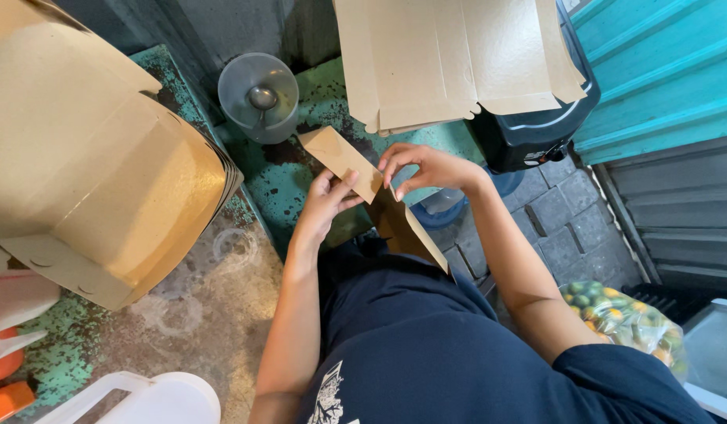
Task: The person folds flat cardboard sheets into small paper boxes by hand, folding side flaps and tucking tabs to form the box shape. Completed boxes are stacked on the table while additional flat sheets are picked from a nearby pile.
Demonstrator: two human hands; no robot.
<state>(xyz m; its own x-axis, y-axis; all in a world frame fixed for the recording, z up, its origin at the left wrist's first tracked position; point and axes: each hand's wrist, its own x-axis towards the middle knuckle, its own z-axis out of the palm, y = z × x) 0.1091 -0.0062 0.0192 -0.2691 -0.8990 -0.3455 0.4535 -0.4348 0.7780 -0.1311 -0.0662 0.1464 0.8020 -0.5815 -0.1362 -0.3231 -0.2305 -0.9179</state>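
You: left hand (325, 200) and right hand (426, 167) both pinch flat brown cardboard blank (355, 169); first fold underway, box unformed; folded stack (104, 157) sits left.

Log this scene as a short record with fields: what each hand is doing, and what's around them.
left hand: grips flat brown cardboard piece from below
right hand: pinches the same piece at its fold
behind: stack of flat cardboard blanks, black container
left side: stack of folded boxes, clear lid
lower right: bag of green and orange fruit
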